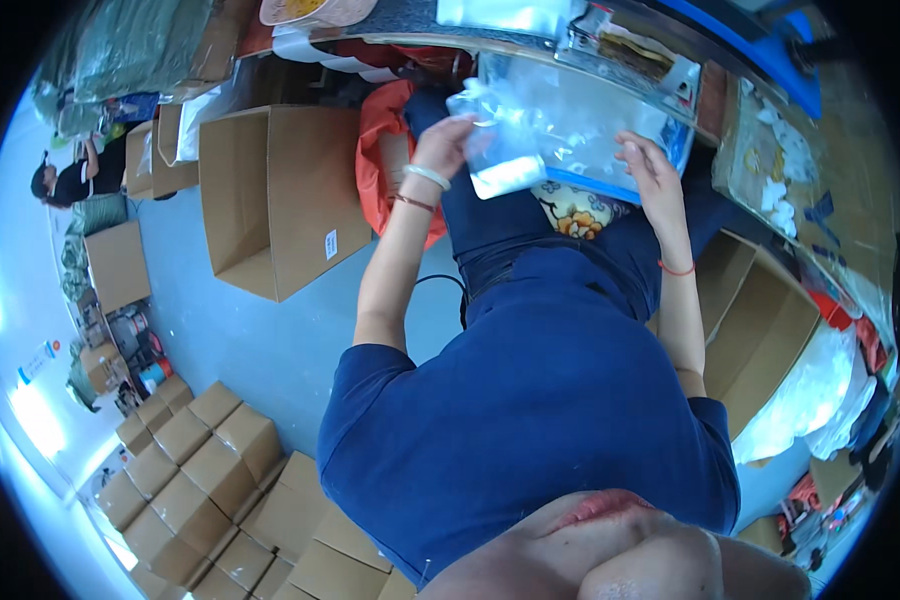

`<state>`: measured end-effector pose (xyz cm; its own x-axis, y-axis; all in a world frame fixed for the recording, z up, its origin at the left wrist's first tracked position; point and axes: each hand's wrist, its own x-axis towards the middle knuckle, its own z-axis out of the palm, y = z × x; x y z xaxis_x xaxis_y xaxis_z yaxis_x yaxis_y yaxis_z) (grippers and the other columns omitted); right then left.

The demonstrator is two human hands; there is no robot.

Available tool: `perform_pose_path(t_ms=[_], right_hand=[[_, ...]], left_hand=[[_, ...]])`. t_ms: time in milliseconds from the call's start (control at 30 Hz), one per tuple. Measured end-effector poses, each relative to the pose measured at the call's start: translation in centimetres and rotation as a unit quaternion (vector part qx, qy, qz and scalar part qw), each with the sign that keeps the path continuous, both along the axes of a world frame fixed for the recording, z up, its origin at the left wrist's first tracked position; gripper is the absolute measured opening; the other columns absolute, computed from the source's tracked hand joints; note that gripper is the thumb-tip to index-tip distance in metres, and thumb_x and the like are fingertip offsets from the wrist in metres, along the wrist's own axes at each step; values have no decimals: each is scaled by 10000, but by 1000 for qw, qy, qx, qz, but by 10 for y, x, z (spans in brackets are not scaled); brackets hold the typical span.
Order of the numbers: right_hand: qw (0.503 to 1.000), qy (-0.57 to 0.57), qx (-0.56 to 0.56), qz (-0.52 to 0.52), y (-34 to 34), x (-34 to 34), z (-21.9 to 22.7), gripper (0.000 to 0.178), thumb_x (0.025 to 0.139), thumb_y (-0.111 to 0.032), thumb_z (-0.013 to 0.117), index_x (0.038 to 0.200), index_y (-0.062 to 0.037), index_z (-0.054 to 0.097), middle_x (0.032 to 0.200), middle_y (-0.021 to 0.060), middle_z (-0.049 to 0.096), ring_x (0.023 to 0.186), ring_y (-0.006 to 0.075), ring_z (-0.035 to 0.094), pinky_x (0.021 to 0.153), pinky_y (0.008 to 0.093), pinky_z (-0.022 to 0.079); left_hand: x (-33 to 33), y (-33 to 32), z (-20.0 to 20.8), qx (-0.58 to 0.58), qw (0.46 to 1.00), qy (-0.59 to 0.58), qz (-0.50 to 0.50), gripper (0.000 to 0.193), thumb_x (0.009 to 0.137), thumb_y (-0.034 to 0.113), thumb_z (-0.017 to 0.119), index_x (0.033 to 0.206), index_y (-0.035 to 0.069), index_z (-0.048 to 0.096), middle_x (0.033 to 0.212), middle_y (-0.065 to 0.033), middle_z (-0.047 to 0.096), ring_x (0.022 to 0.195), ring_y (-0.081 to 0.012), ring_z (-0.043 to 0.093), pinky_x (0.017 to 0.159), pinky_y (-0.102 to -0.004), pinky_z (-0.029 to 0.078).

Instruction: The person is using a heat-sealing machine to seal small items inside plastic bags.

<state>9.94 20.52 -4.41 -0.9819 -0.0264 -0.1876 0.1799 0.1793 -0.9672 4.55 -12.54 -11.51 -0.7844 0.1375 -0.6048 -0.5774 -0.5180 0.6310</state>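
Observation:
My left hand [444, 146] is closed on a clear plastic bag [492, 122], which looks slightly blurred. A white flat piece [508, 177] shows at the bag's lower end; I cannot tell whether it is inside or attached. Over my lap is a shallow tray with a blue rim [595, 188], and several small clear plastic pieces [568, 140] lie in it. My right hand [652, 172] hovers by the tray's right side, its fingers apart and nothing visible in them. Under the tray's near edge, patterned floral cloth [576, 212] shows between my legs.
A workbench edge [420, 42] runs across the far side. To my left stand an open cardboard box [315, 190] and an orange-red bag [372, 150]. Another open box [770, 320] is at my right. Stacked cartons [195, 480] fill the lower left; a person [70, 180] is far left.

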Motion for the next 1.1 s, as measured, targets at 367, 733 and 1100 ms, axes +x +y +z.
perform_pose_path(t_ms=[367,733,1100], right_hand=[[963,125,224,-78,13,5,36,239,964,-163,612,1153,-21,646,1097,96,671,963,164,642,843,284,494],[754,222,606,-121,148,-46,26,349,940,-129,565,1276,-36,553,1253,186,575,1150,390,521,985,447,417],[796,175,559,-150,137,-58,22,332,930,-63,542,1254,8,542,1318,269,505,1213,462,453,1031,512,369]], left_hand=[[-170,-91,-82,-365,919,109,101,273,933,208,594,1132,25,635,1063,-177,676,1012,-305,648,893,-395,495],[-147,17,130,-488,710,508,-17,221,887,-16,603,1089,14,686,972,-108,715,881,-156,690,792,-276,530],[-422,233,157,-445,482,679,-330,358,897,338,577,1105,64,677,1068,-169,695,975,-386,655,875,-431,505]])
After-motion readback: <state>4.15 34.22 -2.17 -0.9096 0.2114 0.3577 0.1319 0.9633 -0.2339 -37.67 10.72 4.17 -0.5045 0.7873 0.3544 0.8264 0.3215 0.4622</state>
